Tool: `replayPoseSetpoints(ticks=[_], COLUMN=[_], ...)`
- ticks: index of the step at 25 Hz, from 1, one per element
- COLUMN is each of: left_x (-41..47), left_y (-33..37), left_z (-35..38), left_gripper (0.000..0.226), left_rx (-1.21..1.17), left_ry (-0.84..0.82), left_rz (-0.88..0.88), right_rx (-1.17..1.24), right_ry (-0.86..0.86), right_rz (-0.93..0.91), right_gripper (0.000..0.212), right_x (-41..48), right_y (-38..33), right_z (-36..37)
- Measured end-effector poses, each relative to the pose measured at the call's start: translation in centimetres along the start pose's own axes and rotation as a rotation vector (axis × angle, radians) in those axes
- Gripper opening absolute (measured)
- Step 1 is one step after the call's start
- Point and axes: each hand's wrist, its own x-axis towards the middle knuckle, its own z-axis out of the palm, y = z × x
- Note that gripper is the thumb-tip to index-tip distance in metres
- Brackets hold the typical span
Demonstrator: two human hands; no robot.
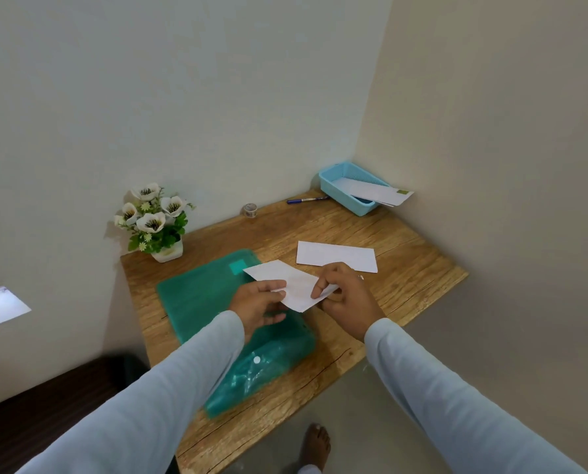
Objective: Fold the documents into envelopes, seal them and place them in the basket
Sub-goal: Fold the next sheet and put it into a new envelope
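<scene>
Folded white paper document [290,283] is held above the wooden worktop [405,268], over the far corner of a green plastic folder [203,302]. L hand [256,304] grip pinches its near-left edge; R hand [345,299] grip pinches the right end. 1 flat white envelope [337,256] lies just beyond. Light-blue plastic basket [340,186] sits in the far corner.
</scene>
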Motion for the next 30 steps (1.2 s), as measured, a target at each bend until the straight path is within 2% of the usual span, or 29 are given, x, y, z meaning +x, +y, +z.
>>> replayPoseSetpoints(ticks=[3, 7, 10, 12, 19, 24, 26, 28, 30], left_x=[2.3, 5.1, 7.6, 9.3, 12.6, 13.2, 13.1, 12.8, 12.6], left_y=[1.6, 3.9, 5.6, 6.0, 6.2, 5.0, 4.5, 4.0, 3.5], left_z=[0.7, 1.4, 2.5, 3.2, 5.2, 5.3, 5.3, 5.3, 5.5], left_gripper=[0.027, 0.031, 0.031, 0.032, 0.034, 0.029, 0.018, 0.005, 0.011], left_rx=[-0.149, -0.214, -0.202, -0.2, -0.245, -0.147, -0.065, 0.131, 0.364], left_ry=[0.053, 0.113, 0.173, 0.194, 0.297, 0.381, 0.43, 0.507, 0.564], left_rz=[0.082, 0.163, 0.178, 0.179, 0.219, 0.231, 0.237, 0.288, 0.388], right_rx=[0.121, 0.666, 0.954, 0.973, 0.807, 0.741, 0.716, 0.696, 0.661], right_ry=[0.029, -0.047, -0.124, -0.145, -0.212, -0.211, -0.211, -0.2, -0.194], right_rz=[0.084, 0.431, 0.588, 0.597, 0.604, 0.623, 0.641, 0.662, 0.683], right_gripper=[0.047, 0.081, 0.081, 0.072, 0.042, 0.023, 0.02, 0.019, 0.024], right_x=[2.6, 6.8, 10.5, 12.6, 17.4, 19.2, 19.9, 20.5, 20.8], right_y=[0.6, 1.5, 2.9, 3.8, 7.0, 8.9, 9.6, 9.9, 10.0], right_z=[-1.0, -2.0, -2.2, -2.0, -2.4, -2.0, -1.5, -0.8, -0.1])
